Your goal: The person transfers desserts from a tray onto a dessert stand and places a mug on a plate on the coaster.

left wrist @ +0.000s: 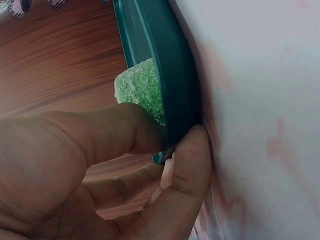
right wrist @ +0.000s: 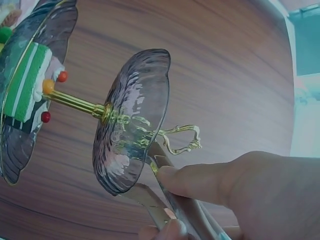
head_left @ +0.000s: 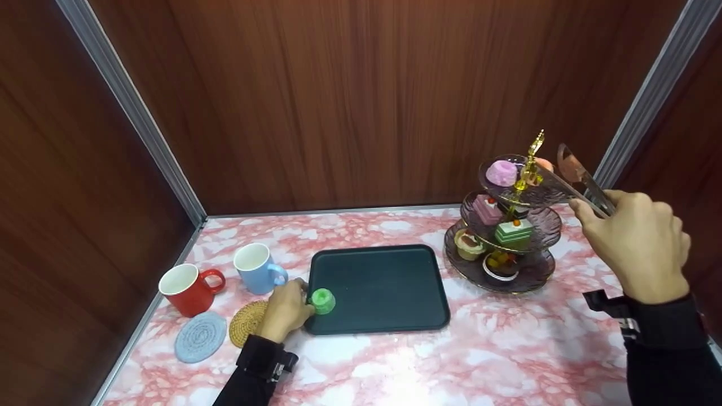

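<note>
My left hand (head_left: 286, 309) pinches the left rim of a dark green tray (head_left: 378, 287). In the left wrist view the thumb lies over the rim and fingers curl under it. A small green ring-shaped cake (head_left: 323, 301) sits in the tray's left end, close by the thumb. My right hand (head_left: 640, 242) grips metal serving tongs (head_left: 594, 190), their arms apart, beside the top tier of a three-tier purple glass stand (head_left: 546, 230). A pink cake (head_left: 501, 173) and an orange cake (head_left: 544, 164) are on that tier; the tongs overlap it in the head view.
A red mug (head_left: 186, 293) and a light blue mug (head_left: 254, 268) stand left of the tray, near a grey-blue coaster (head_left: 201, 336) and a woven tan coaster (head_left: 243, 322). Cake slices and tarts fill the lower tiers. Wood-grain panels (head_left: 361, 101) enclose the marbled table.
</note>
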